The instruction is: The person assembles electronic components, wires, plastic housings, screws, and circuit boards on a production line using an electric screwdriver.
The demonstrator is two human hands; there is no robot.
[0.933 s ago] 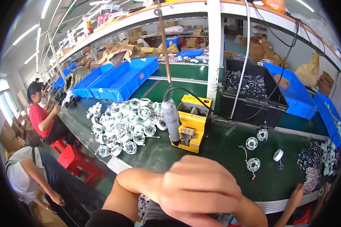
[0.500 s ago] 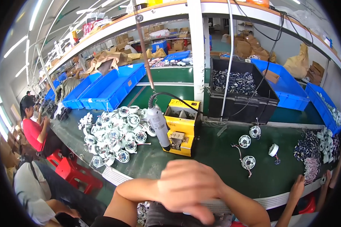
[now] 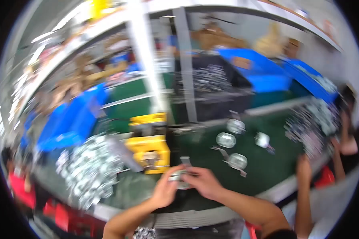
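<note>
In front of the yellow bench machine, my left hand and my right hand meet over the green bench. Between their closed fingers is a small white round part, partly covered and smeared by motion. It resembles the white ring-shaped motor parts with short wires, such as one ring-shaped part, lying to the right of my hands. A large heap of white round parts lies to the left. A grey cylindrical tool leans between that heap and the machine.
Blue bins stand at the back left, with a black crate of small dark parts behind the bench. Another blue bin is farther right. A co-worker's hand is beside piles of small parts at the right.
My hands have come apart from their crossed, overlapping pose and now hold a round part between them. The view has swung right, so bench items appear farther left.
</note>
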